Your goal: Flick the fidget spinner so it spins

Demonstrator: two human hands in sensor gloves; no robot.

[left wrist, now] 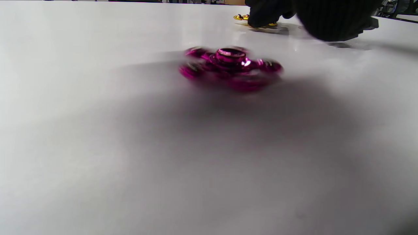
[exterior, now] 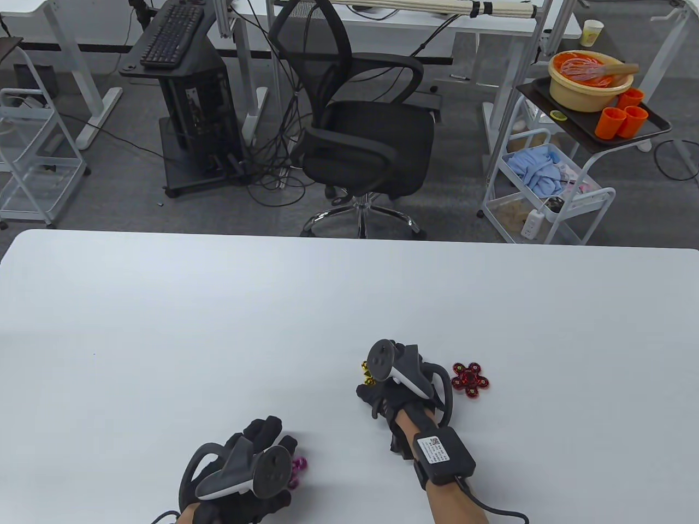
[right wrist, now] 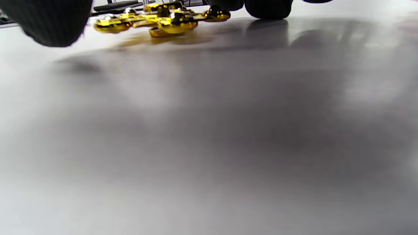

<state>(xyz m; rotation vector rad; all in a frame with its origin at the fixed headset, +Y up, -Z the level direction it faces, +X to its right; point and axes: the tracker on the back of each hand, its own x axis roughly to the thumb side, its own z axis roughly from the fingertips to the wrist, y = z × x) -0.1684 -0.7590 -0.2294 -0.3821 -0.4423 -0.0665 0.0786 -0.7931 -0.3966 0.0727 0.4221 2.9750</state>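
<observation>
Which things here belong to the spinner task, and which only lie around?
Part of the job:
- gold spinner, under the right hand
- magenta spinner, blurred, by the left hand
- red spinner, untouched
- white table

Just lying about:
- office chair
- keyboard
- yellow bowl
- orange cups

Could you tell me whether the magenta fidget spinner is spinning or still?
Spinning: the magenta fidget spinner has blurred arms in the left wrist view.
</observation>
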